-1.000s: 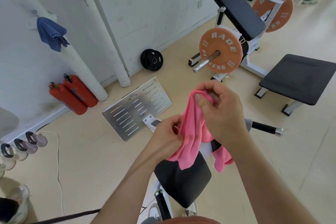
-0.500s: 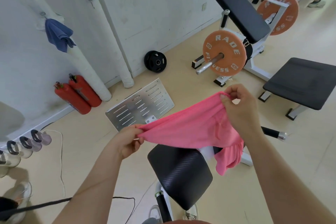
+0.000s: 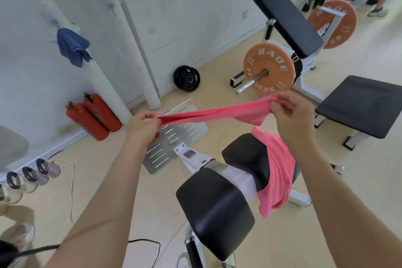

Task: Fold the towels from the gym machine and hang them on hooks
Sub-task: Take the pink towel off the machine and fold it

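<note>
Pinching left hand: fingers curled, thumb and fingertips clamp one end of the pink cloth towel.
Right hand: fingers bunched round the towel's other end.
Towel span: taut between both hands, above the slotted metal plate.
Towel remainder: hangs below the right hand, draped against the black roller pad of the white gym machine.
Wall hook: carries a blue towel.

Two red fire extinguishers and a black weight plate against the white wall, kettlebells at far left.
</note>
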`<state>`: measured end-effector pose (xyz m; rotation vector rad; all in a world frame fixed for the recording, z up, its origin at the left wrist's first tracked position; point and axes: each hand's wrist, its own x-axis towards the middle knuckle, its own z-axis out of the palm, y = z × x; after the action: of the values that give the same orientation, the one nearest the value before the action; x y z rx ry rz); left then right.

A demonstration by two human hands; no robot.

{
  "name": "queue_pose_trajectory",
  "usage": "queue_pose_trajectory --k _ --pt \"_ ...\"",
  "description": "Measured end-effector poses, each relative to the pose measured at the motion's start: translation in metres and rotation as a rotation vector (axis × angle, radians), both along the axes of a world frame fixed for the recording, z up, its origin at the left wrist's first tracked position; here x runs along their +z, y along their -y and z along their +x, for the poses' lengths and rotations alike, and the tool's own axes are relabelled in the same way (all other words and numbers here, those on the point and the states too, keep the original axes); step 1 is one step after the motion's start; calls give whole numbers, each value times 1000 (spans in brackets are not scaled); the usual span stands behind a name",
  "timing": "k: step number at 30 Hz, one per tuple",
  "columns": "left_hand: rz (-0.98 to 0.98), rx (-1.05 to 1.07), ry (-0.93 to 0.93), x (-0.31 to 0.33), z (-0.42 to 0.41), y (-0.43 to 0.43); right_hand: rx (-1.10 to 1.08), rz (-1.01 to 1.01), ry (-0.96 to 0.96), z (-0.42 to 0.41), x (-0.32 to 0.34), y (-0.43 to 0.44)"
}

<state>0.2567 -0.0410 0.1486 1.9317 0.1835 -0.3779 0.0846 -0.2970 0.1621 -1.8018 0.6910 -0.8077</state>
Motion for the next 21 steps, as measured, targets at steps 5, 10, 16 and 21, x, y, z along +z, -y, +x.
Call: queue_pose_trajectory --k 5,10,16,21 --pt "-97 -127 -327 -66 -56 -36 21 144 -321 -67 -82 -32" --pt "-205 -76 -601 -131 -107 -81 198 393 -633 -118 -144 -50" --pt "-271 -64 -724 -153 -128 -104 138 788 -691 -134 -162 -54" --pt "-128 -35 -701 -162 -132 -107 29 789 -724 -130 -171 -60"
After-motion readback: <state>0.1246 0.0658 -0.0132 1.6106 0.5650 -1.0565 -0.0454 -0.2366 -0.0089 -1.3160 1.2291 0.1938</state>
